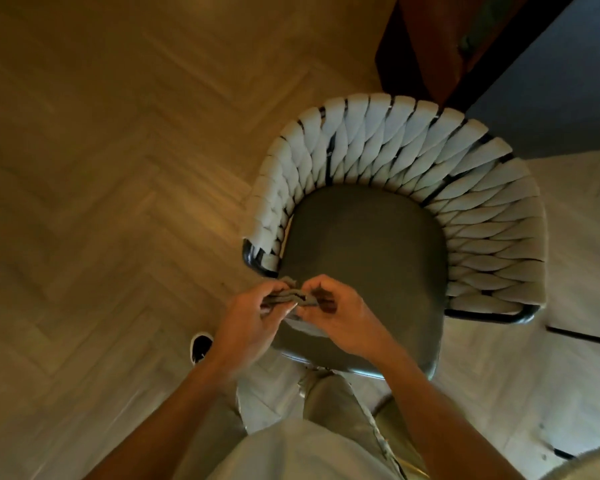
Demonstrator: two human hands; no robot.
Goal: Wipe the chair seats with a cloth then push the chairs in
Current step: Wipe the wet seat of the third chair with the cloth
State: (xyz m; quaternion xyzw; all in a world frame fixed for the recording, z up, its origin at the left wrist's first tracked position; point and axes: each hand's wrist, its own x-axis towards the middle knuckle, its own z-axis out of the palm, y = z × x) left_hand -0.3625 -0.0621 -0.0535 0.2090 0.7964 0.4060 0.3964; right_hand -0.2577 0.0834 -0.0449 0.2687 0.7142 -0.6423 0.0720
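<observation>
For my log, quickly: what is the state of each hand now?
Left hand: closed, pinching the grey cloth.
Right hand: closed, pinching the same cloth.

Dim, warm light; a soft sheen on the floor [201, 223] at centre left. Slightly blurred throughout, with wide-angle bending at the edges.

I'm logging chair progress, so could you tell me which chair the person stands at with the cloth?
The fully visible chair with the dark seat and woven pale backrest; both hands hold the cloth over its front edge. The other chair only peeks in bottom right.

cloth [286, 297] above chair seat [364, 244] front edge
</observation>
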